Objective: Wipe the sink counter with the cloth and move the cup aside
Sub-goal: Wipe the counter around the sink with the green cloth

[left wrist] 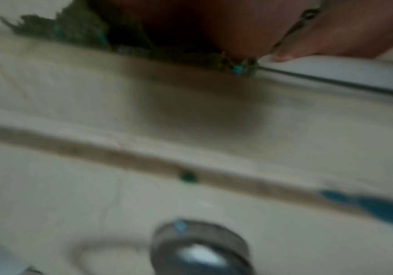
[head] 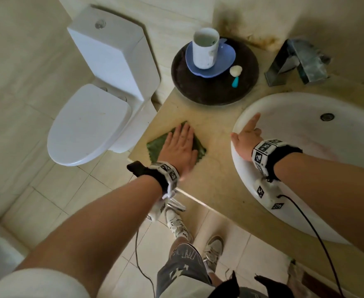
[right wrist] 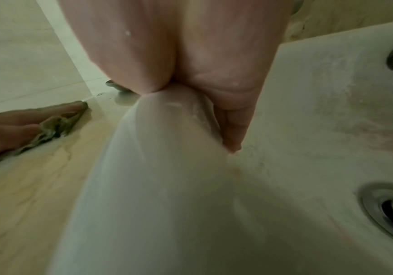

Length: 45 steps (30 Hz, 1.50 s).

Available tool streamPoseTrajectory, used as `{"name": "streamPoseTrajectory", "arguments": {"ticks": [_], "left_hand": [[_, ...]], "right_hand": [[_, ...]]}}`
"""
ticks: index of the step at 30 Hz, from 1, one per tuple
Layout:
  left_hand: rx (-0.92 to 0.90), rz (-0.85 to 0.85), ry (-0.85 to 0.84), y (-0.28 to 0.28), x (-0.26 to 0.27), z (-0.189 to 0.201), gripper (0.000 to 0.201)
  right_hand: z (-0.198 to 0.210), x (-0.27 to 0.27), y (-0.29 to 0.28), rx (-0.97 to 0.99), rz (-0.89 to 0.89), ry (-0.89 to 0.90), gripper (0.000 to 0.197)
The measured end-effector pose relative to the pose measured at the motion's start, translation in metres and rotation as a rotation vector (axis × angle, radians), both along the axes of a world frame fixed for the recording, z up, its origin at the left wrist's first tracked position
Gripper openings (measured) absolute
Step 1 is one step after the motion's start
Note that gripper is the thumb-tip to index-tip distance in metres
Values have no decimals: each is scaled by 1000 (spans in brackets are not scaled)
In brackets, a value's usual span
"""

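A green cloth (head: 155,145) lies flat on the beige sink counter (head: 215,130), near its left edge. My left hand (head: 181,145) presses on the cloth with straight fingers; the left wrist view shows the palm (left wrist: 214,28) over the cloth (left wrist: 73,28). The white cup (head: 204,48) stands upright on a blue dish (head: 224,61) at the back of the counter, far from both hands. My right hand (head: 247,134) straddles the rim of the white sink (head: 236,162), thumb outside and fingers (right wrist: 233,130) down inside the basin.
The dish sits on a dark round tray (head: 198,91) with a small white and teal item (head: 235,76). A metal faucet (head: 297,59) stands behind the basin. A white toilet (head: 95,117) is just left of the counter's edge. Cables hang from both wrists.
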<state>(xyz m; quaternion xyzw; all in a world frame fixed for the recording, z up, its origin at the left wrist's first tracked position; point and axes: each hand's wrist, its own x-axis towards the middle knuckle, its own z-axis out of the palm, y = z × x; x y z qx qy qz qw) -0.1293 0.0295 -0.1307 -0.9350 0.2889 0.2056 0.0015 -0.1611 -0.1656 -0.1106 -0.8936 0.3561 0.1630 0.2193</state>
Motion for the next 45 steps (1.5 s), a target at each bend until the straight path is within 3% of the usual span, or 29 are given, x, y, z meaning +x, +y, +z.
{"name": "streamPoseTrajectory", "arguments": {"ticks": [4, 10, 13, 18, 21, 27, 30, 36, 38, 42, 45], "left_hand": [[26, 50, -6, -3, 14, 3, 69], [-93, -202, 104, -54, -67, 7, 71], [-67, -231, 64, -46, -56, 6, 69], [-24, 25, -11, 5, 22, 4, 68], [32, 99, -57, 21, 38, 1, 67], [-41, -117, 30, -39, -50, 9, 69], [-39, -155, 25, -38, -37, 7, 67], [-4, 107, -76, -2, 38, -4, 67], [-9, 113, -60, -12, 26, -1, 68], [-42, -31, -6, -40, -31, 1, 68], [-30, -73, 12, -34, -33, 1, 67]], "right_hand": [[-4, 1, -2, 34, 55, 5, 87], [-1, 1, -2, 67, -4, 22, 90], [3, 1, 0, 61, -6, 23, 89], [3, -5, -4, 123, 98, -33, 82], [0, -1, -2, 43, 49, 9, 85], [-4, 3, -2, 8, 35, 69, 88], [-1, 1, 0, -4, 17, 35, 89], [-2, 1, 2, -65, 15, 48, 87], [0, 1, 3, -53, 7, 50, 88], [4, 4, 6, 5, -73, 53, 91], [9, 4, 14, 5, -119, 49, 87]]}}
